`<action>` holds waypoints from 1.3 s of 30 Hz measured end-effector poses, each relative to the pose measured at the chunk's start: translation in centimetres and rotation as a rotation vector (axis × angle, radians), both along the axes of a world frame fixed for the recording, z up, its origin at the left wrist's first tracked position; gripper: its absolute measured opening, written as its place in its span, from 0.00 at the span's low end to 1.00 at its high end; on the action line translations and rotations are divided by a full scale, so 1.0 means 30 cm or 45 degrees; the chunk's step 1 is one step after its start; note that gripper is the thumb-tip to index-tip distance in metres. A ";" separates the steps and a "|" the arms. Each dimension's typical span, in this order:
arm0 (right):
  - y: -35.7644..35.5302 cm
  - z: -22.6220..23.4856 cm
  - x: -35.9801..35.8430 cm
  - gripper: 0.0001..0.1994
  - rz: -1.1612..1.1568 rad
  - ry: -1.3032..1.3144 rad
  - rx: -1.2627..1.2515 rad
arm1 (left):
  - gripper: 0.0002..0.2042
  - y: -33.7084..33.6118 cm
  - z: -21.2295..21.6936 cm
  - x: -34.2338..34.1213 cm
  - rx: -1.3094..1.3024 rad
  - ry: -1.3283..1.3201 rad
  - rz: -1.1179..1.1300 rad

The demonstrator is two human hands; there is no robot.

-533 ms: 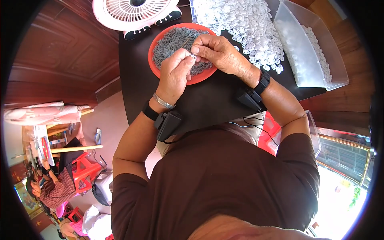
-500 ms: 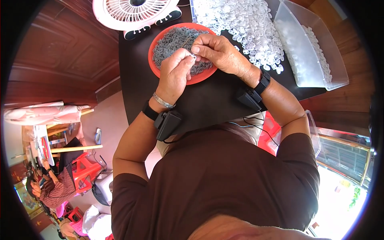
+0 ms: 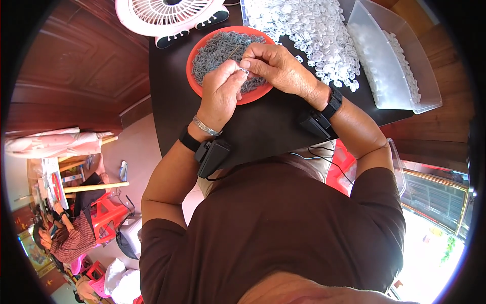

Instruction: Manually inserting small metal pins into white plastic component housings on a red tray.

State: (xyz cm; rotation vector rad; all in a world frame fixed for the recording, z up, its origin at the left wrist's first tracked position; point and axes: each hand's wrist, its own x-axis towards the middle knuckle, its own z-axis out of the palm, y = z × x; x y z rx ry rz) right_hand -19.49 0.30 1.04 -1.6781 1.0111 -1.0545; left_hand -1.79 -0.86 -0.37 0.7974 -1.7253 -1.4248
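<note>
Over a red round bowl (image 3: 192, 76) full of small grey plastic pieces (image 3: 218, 57), my two hands meet fingertip to fingertip. My left hand (image 3: 221, 91) pinches a small white plastic piece (image 3: 244, 71) with holes between thumb and forefinger. Right beside it, my right hand (image 3: 276, 66) is closed in a pinch; what its fingertips hold is too small and hidden to make out. A thin brownish sliver (image 3: 234, 51) shows above the grey pieces near the right fingers. Many white oval pieces (image 3: 314, 35) lie heaped on the dark table (image 3: 273, 131) to the right.
A pink and white fan (image 3: 169, 15) stands at the far left of the table. A translucent plastic bin (image 3: 390, 76) with more white pieces sits at the right edge. Black devices (image 3: 213, 156) with cables are strapped to both wrists. Another person (image 3: 73, 235) sits at far left.
Both hands stay over the bowl in nearly the same pose. The white piece has turned slightly between the fingertips.
</note>
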 end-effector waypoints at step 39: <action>-0.055 0.027 -0.274 0.09 0.019 1.049 -0.054 | 0.08 -0.015 0.031 0.017 0.129 0.147 0.022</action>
